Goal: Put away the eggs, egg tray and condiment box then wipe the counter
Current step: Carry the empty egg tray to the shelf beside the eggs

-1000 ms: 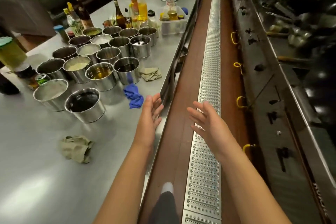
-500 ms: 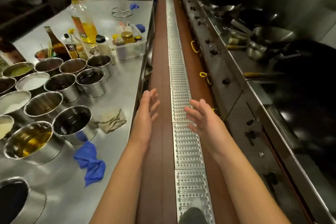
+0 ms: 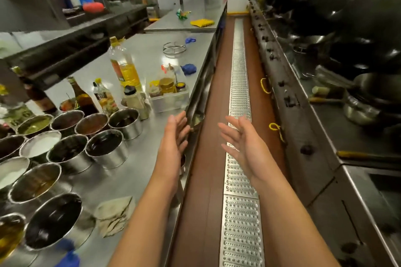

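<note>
Two hands, the left hand (image 3: 173, 143) and right hand (image 3: 243, 145), reach forward with fingers loosely spread, gripping nothing, over the counter (image 3: 138, 180) edge and bare aisle floor. Ahead, near that edge, stands the clear plastic condiment box (image 3: 168, 95), jars inside.

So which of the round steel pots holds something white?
The steel pot in the second row from the bottles, its contents plain white; another white one is cut off at the left edge, the rest hold dark or brownish sauces.

Both empty hands, left hand (image 3: 173, 136) and right hand (image 3: 240, 141), reach forward, palms facing, near the condiment box (image 3: 168, 95).
</note>
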Demonstrator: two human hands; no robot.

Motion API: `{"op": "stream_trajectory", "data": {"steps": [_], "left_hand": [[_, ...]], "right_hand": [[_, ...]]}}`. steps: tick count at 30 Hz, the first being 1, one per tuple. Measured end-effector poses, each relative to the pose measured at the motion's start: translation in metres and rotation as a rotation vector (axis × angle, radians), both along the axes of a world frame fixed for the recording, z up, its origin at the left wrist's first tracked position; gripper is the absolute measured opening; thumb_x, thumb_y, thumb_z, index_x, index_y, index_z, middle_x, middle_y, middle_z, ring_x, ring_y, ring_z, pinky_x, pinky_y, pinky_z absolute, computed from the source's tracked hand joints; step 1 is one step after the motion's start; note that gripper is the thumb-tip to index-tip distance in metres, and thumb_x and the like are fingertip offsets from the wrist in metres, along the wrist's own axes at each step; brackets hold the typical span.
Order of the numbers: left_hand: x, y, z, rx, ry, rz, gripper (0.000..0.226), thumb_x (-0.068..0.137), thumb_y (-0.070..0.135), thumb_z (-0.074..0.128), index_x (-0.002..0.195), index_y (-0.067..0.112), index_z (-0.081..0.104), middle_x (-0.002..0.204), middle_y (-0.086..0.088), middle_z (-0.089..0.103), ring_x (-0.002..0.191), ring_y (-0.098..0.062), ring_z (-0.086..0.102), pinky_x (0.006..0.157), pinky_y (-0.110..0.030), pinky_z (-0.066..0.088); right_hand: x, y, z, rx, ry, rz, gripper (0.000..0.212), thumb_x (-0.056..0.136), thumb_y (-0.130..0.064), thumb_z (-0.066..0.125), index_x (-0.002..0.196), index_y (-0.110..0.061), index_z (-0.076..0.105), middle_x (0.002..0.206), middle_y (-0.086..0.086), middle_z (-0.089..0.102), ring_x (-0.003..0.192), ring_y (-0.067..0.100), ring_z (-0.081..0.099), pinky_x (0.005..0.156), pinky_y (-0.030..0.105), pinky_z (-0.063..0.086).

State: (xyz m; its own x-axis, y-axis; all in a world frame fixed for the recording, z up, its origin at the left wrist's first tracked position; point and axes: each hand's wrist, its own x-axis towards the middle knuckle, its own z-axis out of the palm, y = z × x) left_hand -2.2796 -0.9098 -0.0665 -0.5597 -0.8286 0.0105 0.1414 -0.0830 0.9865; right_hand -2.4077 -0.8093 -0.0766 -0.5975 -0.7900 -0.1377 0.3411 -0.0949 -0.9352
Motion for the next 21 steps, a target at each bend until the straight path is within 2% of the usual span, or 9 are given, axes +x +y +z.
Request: {"op": "stream_trajectory", "data": {"steps": [5,10,16,19,21], "left_hand": [[-0.043,-0.043,-0.015,0.049,-0.067,0.064,0.074,0.083,0.070,0.029,0.141,0.031,0.051,0.143,0.010,0.054,0.127,-0.002,0.053,0.116,-0.038,0.034],[-0.113,-0.103,-0.038,0.110,-0.108,0.061,0.058,0.100,0.057,0.024,0.143,0.027,0.051,0.141,0.010,0.056,0.127,-0.004,0.054,0.115,-0.037,0.035],[-0.215,-0.192,-0.051,0.127,-0.072,-0.075,0.059,0.095,0.064,0.028,0.139,0.033,0.052,0.141,0.012,0.055,0.125,-0.001,0.053,0.109,-0.030,0.038],[-0.273,-0.249,-0.035,0.102,-0.052,-0.131,0.069,0.080,0.074,0.032,0.134,0.037,0.054,0.139,0.013,0.056,0.127,-0.003,0.053,0.114,-0.036,0.034],[-0.310,-0.280,-0.024,0.076,-0.043,-0.177,0.068,0.080,0.075,0.031,0.132,0.037,0.053,0.143,0.009,0.054,0.129,-0.006,0.051,0.115,-0.038,0.032]], "right_hand": [[-0.049,-0.039,-0.018,0.072,-0.059,0.071,0.051,0.100,-0.051,0.037,0.141,-0.023,0.049,0.136,0.000,0.061,0.126,0.013,0.055,0.112,0.040,0.040],[-0.118,-0.083,-0.042,0.129,-0.075,0.020,0.048,0.101,-0.050,0.036,0.140,-0.025,0.051,0.132,-0.004,0.064,0.123,0.008,0.056,0.104,0.033,0.045],[-0.206,-0.165,-0.044,0.166,-0.039,-0.070,0.046,0.099,-0.052,0.040,0.135,-0.028,0.055,0.126,-0.008,0.067,0.118,0.005,0.059,0.096,0.028,0.048],[-0.252,-0.207,-0.031,0.160,-0.006,-0.150,0.046,0.095,-0.054,0.045,0.132,-0.030,0.057,0.123,-0.009,0.069,0.118,0.004,0.060,0.097,0.029,0.048],[-0.278,-0.230,-0.023,0.150,0.011,-0.195,0.046,0.095,-0.054,0.046,0.133,-0.029,0.057,0.124,-0.008,0.068,0.117,0.003,0.060,0.097,0.028,0.048]]}}
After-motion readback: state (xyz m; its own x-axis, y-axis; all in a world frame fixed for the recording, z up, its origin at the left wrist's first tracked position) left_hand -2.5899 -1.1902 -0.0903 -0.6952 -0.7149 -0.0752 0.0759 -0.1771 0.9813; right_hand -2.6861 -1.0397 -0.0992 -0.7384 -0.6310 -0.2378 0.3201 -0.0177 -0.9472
